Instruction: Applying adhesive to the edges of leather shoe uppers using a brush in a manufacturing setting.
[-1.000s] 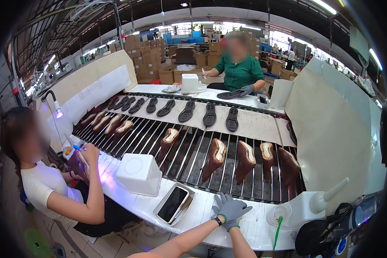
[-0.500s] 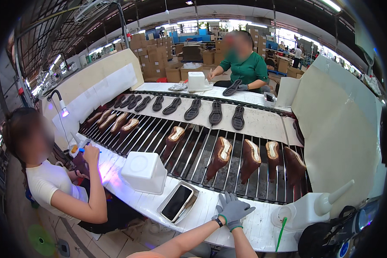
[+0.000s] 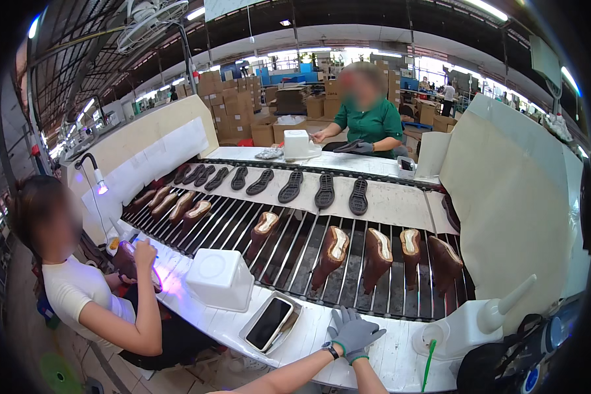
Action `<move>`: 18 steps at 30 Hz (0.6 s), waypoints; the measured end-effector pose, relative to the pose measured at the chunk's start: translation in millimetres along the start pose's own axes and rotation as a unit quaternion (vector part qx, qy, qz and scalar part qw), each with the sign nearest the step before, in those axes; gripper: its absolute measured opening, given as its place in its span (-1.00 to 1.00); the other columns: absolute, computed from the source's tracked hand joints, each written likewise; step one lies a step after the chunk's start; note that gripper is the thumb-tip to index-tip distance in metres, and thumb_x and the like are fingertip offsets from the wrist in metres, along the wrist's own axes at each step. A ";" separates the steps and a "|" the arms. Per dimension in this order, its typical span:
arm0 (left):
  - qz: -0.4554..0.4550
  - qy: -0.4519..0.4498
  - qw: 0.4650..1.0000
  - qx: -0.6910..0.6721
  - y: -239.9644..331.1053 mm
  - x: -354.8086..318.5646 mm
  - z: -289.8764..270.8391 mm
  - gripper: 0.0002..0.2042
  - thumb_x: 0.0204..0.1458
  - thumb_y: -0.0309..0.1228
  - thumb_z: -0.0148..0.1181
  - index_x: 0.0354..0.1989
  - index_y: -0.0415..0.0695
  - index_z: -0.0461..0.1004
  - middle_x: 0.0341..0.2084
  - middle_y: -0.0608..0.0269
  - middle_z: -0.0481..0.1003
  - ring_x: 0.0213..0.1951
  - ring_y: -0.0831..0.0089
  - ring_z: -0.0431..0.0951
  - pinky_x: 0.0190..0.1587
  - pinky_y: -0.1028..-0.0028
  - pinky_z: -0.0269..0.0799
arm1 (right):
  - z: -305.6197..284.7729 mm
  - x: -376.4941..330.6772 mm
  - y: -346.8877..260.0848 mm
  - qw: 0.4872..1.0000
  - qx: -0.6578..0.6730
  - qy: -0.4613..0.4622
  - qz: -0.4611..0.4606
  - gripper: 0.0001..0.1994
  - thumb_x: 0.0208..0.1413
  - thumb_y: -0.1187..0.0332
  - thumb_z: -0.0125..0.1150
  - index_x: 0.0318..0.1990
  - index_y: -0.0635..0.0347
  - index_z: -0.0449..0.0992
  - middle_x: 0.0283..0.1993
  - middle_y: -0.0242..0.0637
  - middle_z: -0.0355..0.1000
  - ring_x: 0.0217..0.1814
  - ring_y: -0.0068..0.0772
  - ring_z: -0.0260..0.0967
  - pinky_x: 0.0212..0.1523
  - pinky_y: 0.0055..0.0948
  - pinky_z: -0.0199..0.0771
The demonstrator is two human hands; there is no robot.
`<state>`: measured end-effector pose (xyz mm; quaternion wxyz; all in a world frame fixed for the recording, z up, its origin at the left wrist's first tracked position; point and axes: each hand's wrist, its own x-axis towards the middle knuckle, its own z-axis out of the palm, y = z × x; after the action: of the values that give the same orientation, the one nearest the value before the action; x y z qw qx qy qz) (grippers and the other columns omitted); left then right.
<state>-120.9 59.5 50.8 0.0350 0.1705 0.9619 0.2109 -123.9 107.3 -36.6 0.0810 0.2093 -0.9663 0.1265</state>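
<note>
Table (image 3: 312, 338), gloved hands (image 3: 356, 335), phone (image 3: 269, 324) in tray (image 3: 299, 315)

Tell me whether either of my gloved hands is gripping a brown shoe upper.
No, the left hand and right hand overlap on the white worktop, apart from the brown shoe uppers.
</note>
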 end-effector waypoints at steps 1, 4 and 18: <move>-0.001 0.004 1.000 0.005 -0.8 -0.7 -1.2 -0.56 0.16 0.08 -0.03 -0.20 0.04 0.67 -0.03 -0.33 0.46 0.14 -0.29 0.32 0.18 0.06 0.23 | -1.0 0.3 -0.7 1.000 0.004 -0.003 0.000 -0.33 0.20 -0.09 -0.06 0.44 -0.15 0.10 0.49 -0.20 0.01 0.52 -0.11 -0.14 0.50 -0.09 -0.28; 0.000 0.019 1.000 0.025 0.6 -4.9 -4.4 -0.55 0.16 0.09 -0.03 -0.20 0.04 0.67 -0.03 -0.34 0.46 0.14 -0.31 0.31 0.19 0.05 0.23 | -5.9 -0.6 -2.1 1.000 0.017 -0.008 0.002 -0.33 0.20 -0.08 -0.05 0.44 -0.13 0.08 0.50 -0.21 -0.02 0.53 -0.11 -0.17 0.50 -0.10 -0.31; -0.002 0.042 0.999 0.018 3.7 -0.5 2.2 -0.51 0.14 0.17 -0.04 -0.24 0.07 0.68 -0.03 -0.45 0.44 0.19 -0.45 0.22 0.29 -0.10 0.03 | -12.7 1.3 -4.2 1.000 0.023 0.006 -0.008 -0.33 0.16 -0.05 0.00 0.40 -0.04 0.14 0.48 -0.19 0.00 0.52 -0.09 -0.17 0.49 -0.07 -0.31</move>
<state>-119.0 63.3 50.3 -0.0083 0.1599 0.9665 0.2008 -121.9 106.6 -23.3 0.0834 0.2180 -0.9608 0.1495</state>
